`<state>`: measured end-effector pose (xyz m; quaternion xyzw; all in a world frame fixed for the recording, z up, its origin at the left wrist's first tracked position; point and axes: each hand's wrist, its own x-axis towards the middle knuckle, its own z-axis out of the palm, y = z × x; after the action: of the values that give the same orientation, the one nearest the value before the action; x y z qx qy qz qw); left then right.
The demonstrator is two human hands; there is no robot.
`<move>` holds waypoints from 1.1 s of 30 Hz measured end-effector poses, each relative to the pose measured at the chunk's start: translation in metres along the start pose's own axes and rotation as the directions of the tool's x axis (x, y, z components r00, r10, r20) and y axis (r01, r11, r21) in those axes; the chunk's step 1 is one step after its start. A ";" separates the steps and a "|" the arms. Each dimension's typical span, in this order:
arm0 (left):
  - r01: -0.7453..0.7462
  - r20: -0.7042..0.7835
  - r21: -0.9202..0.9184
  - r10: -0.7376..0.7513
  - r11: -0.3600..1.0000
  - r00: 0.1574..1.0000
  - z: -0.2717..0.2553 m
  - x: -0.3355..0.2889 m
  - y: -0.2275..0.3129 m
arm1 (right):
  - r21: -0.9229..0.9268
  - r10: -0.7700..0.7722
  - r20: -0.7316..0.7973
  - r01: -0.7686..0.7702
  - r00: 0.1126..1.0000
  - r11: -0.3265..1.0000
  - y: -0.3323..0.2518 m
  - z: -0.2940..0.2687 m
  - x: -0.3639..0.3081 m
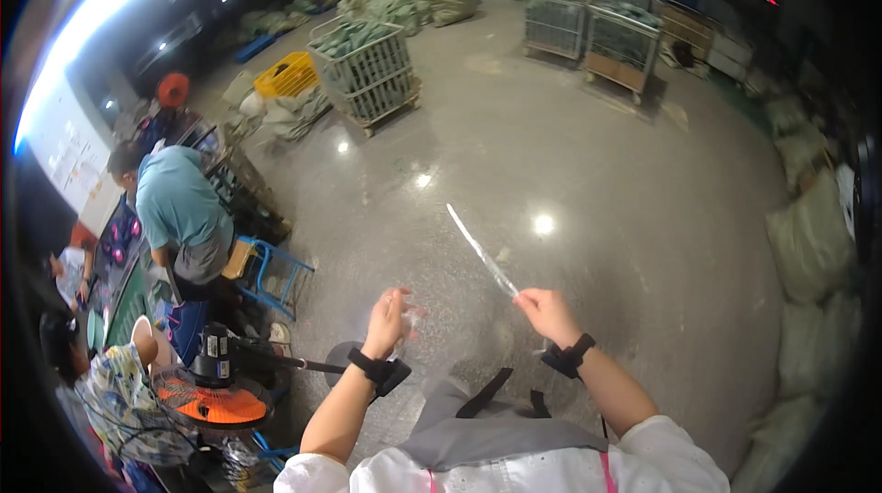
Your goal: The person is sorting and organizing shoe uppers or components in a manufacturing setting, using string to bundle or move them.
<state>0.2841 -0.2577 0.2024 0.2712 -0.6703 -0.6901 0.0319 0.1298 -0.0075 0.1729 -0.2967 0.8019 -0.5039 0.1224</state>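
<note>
My right hand (548, 315) pinches the near end of a long, thin strip of clear plastic (480, 249). The strip slants away up and to the left over the floor, glossy and almost straight. My left hand (390, 323) is raised at about the same height, a short way to the left and apart from the strip. Its fingers are curled, and a see-through, slightly reddish blur shows beside them; what it is cannot be made out. Both wrists wear black bands.
At left are a floor fan with orange blades (220, 404), a blue-framed stool (276, 274) and people at a bench. Farther off stand a loaded wheeled cart (370, 76), a yellow crate (287, 76) and two more carts. Stuffed sacks (810, 240) line the right side.
</note>
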 end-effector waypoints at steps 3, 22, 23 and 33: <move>-0.081 -0.216 0.332 0.159 0.940 0.963 0.002 0.034 0.026 | -0.258 -0.039 0.284 0.116 0.958 0.959 -0.003 0.015 0.077; -0.183 0.481 0.176 0.077 0.967 0.873 -0.155 0.447 0.106 | 0.702 0.262 0.410 -0.486 0.874 0.520 0.014 0.209 0.572; -0.057 0.416 0.033 0.038 0.998 0.909 -0.173 0.478 0.094 | 0.698 0.240 0.435 -0.493 0.868 0.519 0.017 0.224 0.600; 0.002 0.036 -0.843 0.053 0.537 0.998 -0.368 0.664 0.137 | 0.380 -0.435 0.813 0.213 0.388 0.900 -0.061 0.372 0.890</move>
<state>-0.1716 -0.8759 0.1284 0.1928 -0.2605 -0.9342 0.1493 -0.3714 -0.8339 0.1459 -0.6499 0.4870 -0.3728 0.4488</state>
